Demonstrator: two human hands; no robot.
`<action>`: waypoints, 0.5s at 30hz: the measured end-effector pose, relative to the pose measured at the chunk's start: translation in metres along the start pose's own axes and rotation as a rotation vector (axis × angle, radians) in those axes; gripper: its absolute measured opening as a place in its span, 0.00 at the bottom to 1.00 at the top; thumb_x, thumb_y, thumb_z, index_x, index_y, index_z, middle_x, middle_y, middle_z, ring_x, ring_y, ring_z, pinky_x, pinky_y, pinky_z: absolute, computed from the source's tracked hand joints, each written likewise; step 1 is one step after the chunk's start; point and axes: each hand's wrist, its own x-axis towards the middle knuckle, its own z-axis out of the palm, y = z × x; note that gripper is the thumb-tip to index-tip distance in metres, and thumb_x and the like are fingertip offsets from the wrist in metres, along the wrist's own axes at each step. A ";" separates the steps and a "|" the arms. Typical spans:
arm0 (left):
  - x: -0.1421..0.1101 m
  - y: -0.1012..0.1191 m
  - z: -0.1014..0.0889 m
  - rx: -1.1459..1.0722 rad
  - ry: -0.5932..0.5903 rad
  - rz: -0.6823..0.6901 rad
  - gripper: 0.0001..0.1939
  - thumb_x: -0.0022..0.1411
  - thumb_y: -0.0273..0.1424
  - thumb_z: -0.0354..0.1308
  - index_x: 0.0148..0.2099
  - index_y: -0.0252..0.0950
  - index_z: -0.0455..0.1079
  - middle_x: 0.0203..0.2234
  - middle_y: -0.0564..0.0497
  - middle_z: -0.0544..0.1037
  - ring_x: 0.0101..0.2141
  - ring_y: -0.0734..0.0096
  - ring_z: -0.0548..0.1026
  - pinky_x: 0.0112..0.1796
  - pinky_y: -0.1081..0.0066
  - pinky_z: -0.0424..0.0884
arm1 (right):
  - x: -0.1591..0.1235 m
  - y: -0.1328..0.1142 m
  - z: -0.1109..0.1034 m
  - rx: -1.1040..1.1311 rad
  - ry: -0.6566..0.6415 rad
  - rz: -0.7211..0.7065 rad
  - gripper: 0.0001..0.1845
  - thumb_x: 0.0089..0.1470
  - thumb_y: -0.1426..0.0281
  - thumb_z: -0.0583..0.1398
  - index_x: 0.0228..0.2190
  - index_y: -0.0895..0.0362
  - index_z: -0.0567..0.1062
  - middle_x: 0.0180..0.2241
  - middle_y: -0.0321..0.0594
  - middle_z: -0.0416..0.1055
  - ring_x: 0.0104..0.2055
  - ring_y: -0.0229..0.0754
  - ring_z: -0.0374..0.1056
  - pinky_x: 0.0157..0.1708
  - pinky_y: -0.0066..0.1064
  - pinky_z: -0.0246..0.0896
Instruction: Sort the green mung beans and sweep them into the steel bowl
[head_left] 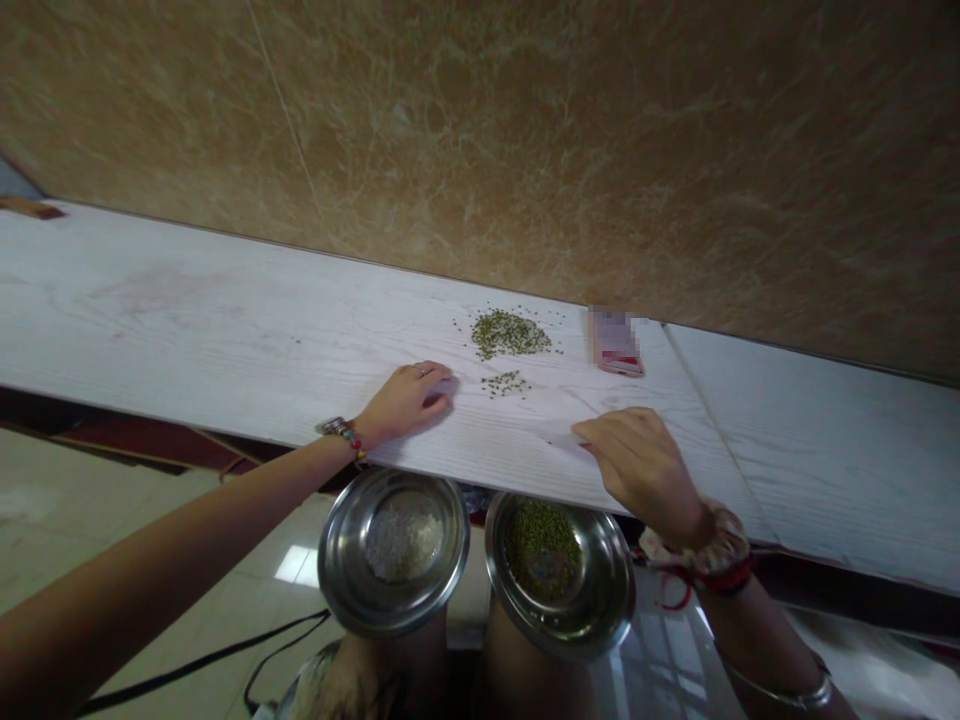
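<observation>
A pile of green mung beans (pixel 504 332), with some pale grains at its right side, lies on the white wood-grain ledge (pixel 247 340). Closer to me is a smaller scatter of beans (pixel 506 384). My left hand (pixel 409 402) rests on the ledge just left of this scatter, thumb apart from the fingers and nothing visible in it. To the right, my right hand (pixel 637 460) is closed, fingertips pressed together near the surface; whatever they hold is hidden. Below the ledge, one steel bowl (pixel 330 560) contains white grains (pixel 405 540), and another steel bowl (pixel 615 575) contains mung beans (pixel 541 545).
A phone-like object (pixel 616 342), partly blurred out, lies right of the pile near the marbled brown wall (pixel 480 140). At the far left is a brown wooden piece (pixel 30 207). Both bowls sit over my legs, and a black strap (pixel 202 660) hangs at lower left.
</observation>
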 end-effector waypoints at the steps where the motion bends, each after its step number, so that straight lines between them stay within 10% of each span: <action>1: 0.000 0.000 0.000 0.002 0.002 0.001 0.16 0.61 0.32 0.51 0.50 0.36 0.68 0.48 0.45 0.75 0.48 0.58 0.73 0.49 0.57 0.68 | -0.001 -0.002 -0.002 0.023 -0.006 -0.001 0.11 0.55 0.82 0.54 0.34 0.59 0.73 0.28 0.38 0.75 0.32 0.39 0.68 0.37 0.34 0.58; 15: 0.000 -0.001 0.001 0.011 -0.013 -0.002 0.16 0.61 0.32 0.49 0.50 0.33 0.68 0.48 0.42 0.74 0.47 0.57 0.73 0.49 0.57 0.69 | -0.004 -0.002 -0.017 -0.106 0.012 0.061 0.09 0.56 0.81 0.54 0.35 0.59 0.73 0.28 0.39 0.76 0.31 0.39 0.67 0.37 0.33 0.56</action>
